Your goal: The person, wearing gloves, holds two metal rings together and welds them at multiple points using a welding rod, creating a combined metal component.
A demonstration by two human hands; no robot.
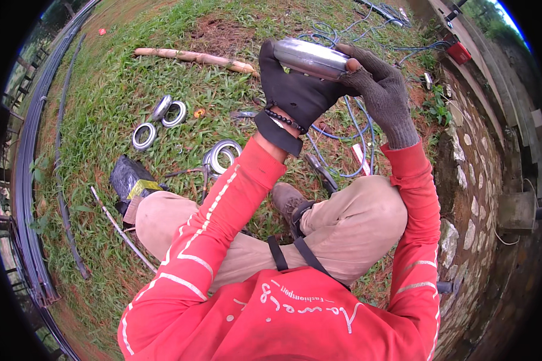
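Note:
Both my hands are raised, gripping a shiny metal ring [310, 58] that I see nearly edge-on. My left hand [298, 90], in a black glove with a beaded bracelet and a black strap at the wrist, closes around its left end and underside. My right hand [384, 90], in a grey knit glove with bare skin showing at a fingertip, pinches its right end. Similar metal rings lie on the grass: a pair [223, 157] beyond my left forearm, and a single ring [144, 136] near two more [174, 114] farther left.
A black-wrapped bundle with yellow tape [137, 180] sits by my left knee. Blue cable [343, 138] coils ahead, and a wooden stick [197, 57] lies beyond. Long dark rods [33, 144] run along the left. A stone wall [473, 198] and a red box [459, 53] are at right.

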